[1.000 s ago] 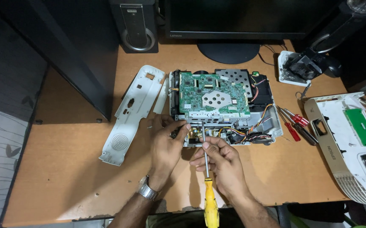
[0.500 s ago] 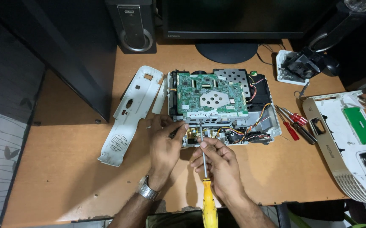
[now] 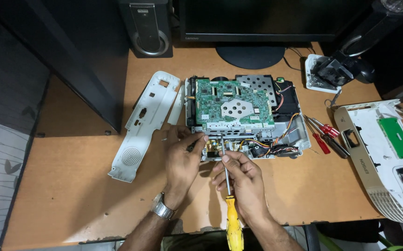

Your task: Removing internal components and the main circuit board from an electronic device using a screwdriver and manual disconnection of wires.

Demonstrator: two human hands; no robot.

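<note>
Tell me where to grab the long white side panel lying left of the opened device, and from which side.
Probably grip the white side panel at its narrow middle, coming from its left long edge: it lies flat with bare desk there, while its right edge sits close to the left hand and the opened device.

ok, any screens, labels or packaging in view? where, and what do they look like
Monitor: back edge of desk, centre; wide black screen, dark, on a round black stand.
Speaker: left of the monitor; black box with a small pale label near its top.
No packaging visible.

One head-worn camera looks steeply down, fairly near, over the wooden desk [image 3: 71, 195].
</note>
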